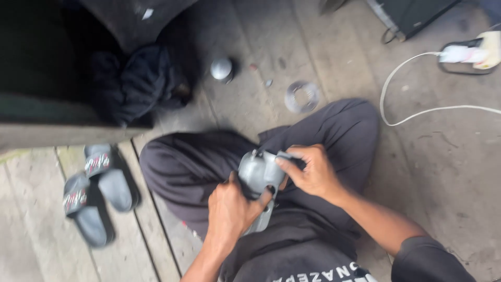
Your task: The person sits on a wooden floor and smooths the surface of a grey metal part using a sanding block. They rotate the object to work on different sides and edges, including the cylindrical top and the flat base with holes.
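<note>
I sit cross-legged on a wooden floor with a grey metal power-tool body (257,172) in my lap. My left hand (229,209) grips its lower part from below, fingers wrapped around it. My right hand (312,169) closes on its upper right side, thumb and fingers pressing a dark part there. The tool's lower end is hidden between my hand and my dark trousers. The picture is blurred.
A grey round metal cap (222,69) and a thin metal ring (302,96) lie on the boards ahead. A pair of grey slippers (96,193) sits at the left. A white cable (417,94) runs to a plug (469,53) at top right. Dark cloth (133,81) lies under a bench.
</note>
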